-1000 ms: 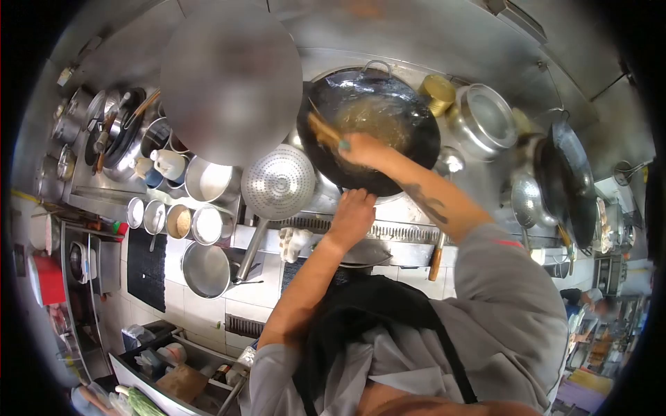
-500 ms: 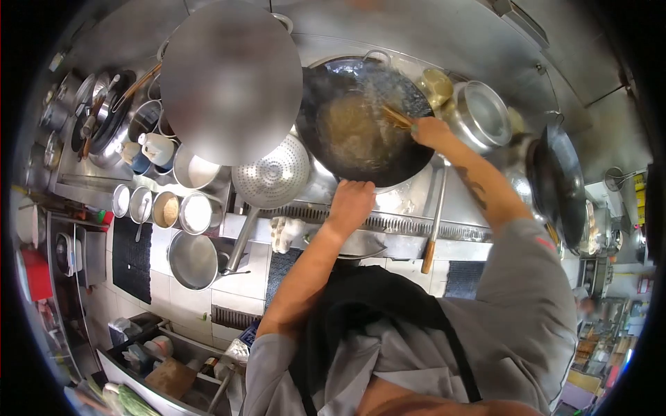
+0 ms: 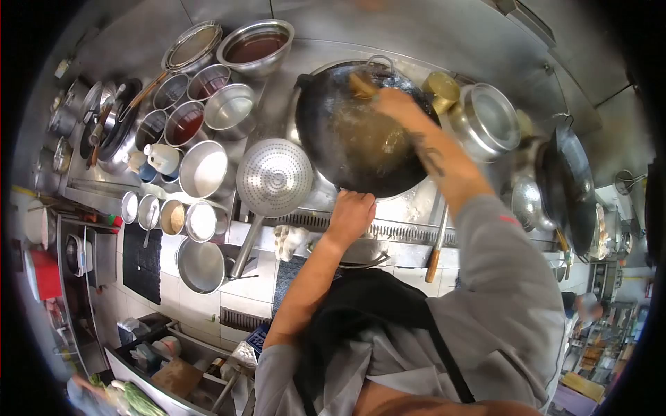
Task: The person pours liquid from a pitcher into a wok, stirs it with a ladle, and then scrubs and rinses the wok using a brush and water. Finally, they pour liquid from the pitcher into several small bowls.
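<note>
One hand [image 3: 395, 107] on brush [image 3: 361, 86], black wok [image 3: 322, 154]

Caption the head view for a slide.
Right hand holding a tan brush-like tool in a wok, left hand gripping its near edge, perforated ladle alongside.

Right grip [image 3: 397, 104], brush [image 3: 361, 86] shifted from right of wok [image 3: 319, 139] to far side

The head camera (wide-angled) looks down onto the wok [image 3: 321, 142].
</note>
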Tool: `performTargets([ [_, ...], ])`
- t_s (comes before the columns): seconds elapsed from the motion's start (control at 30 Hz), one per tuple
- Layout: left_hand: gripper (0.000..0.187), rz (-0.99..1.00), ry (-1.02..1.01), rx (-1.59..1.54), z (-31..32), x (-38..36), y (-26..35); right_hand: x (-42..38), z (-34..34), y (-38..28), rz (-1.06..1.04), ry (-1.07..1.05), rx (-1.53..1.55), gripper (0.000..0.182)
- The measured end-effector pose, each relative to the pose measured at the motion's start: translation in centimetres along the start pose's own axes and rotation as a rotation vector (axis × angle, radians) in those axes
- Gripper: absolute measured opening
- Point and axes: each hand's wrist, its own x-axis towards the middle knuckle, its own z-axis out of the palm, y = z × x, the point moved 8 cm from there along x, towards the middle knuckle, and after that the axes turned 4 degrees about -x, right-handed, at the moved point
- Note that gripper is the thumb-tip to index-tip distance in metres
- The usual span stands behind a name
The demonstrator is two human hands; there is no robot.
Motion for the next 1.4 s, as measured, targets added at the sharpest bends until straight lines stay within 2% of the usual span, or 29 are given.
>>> performTargets([
  [0.03,0.01,-0.016,-0.006,0.03,0.2,0.2,-0.3,0.0,1.6,-3.3,-0.097,0.027,-0.018,0.031],
  [0.1,0.009,-0.048,-0.026,0.069,0.8,0.2,-0.3,-3.6,3.0,-8.3,0.061,-0.037,0.034,0.03],
  [0.17,0.009,-0.018,0.008,0.058,0.2,0.3,0.1,-7.3,6.0,-9.2,-0.109,0.009,-0.035,0.031],
  [0.23,0.009,-0.006,0.04,0.044,-0.1,0.1,0.5,-12.9,4.6,-9.3,-0.156,-0.079,-0.052,0.03],
  [0.33,0.01,0.002,0.066,0.041,-0.2,-0.2,0.4,-16.4,3.0,-5.2,-0.21,-0.233,-0.259,0.028],
  [0.47,0.011,0.01,0.049,0.04,-0.2,0.1,0.3,-10.4,2.8,-0.1,-0.106,-0.294,-0.562,0.025],
  [0.57,0.011,0.004,0.043,0.031,0.2,-0.1,0.4,-7.3,2.8,0.4,0.0,-0.032,-0.408,0.025],
  [0.6,0.01,0.004,0.041,0.037,0.1,-0.2,0.2,-7.1,5.0,1.2,0.057,-0.068,-0.404,0.025],
  [0.7,0.011,0.026,0.075,0.026,-0.1,-0.2,0.2,-12.6,3.0,0.1,-0.023,-0.162,-0.488,0.023],
  [0.73,0.011,0.026,0.062,0.024,0.2,-0.3,0.3,-12.7,2.8,1.9,-0.055,-0.141,-0.536,0.024],
  [0.8,0.011,0.03,0.04,0.041,0.4,-0.2,-0.1,-10.3,2.8,5.6,-0.127,-0.077,-0.626,0.027],
  [0.87,0.011,0.037,0.039,0.029,0.2,-0.3,-0.1,-6.1,0.3,3.4,-0.15,-0.025,-0.627,0.023],
  [0.93,0.012,0.0,-0.002,0.038,0.1,-0.1,0.1,-0.8,1.3,2.3,0.014,-0.023,-0.529,0.023],
  [1.03,0.011,0.005,0.054,0.021,-0.5,0.0,0.6,-3.2,4.1,-0.3,-0.026,0.04,-0.5,0.024],
  [1.07,0.01,0.013,0.053,0.044,-0.7,0.1,0.6,-5.4,4.3,0.9,0.091,-0.09,-0.347,0.039],
  [1.17,0.009,0.024,0.036,0.077,-0.4,0.0,0.7,-6.3,3.4,5.3,0.121,-0.039,-0.369,0.039],
  [1.27,0.01,0.0,0.007,0.056,0.1,-0.1,0.1,-2.9,-1.2,1.5,0.162,0.051,-0.082,0.036],
  [1.33,0.01,-0.02,0.002,0.046,0.1,0.0,0.3,-0.9,1.3,-2.3,0.124,0.006,0.124,0.033],
  [1.37,0.009,-0.019,0.007,0.036,0.2,-0.1,0.5,-0.8,3.1,-4.4,0.085,0.054,0.192,0.031],
  [1.4,0.009,-0.015,0.021,0.029,0.2,0.2,0.5,-2.1,3.8,-6.4,0.171,0.04,0.204,0.032],
])
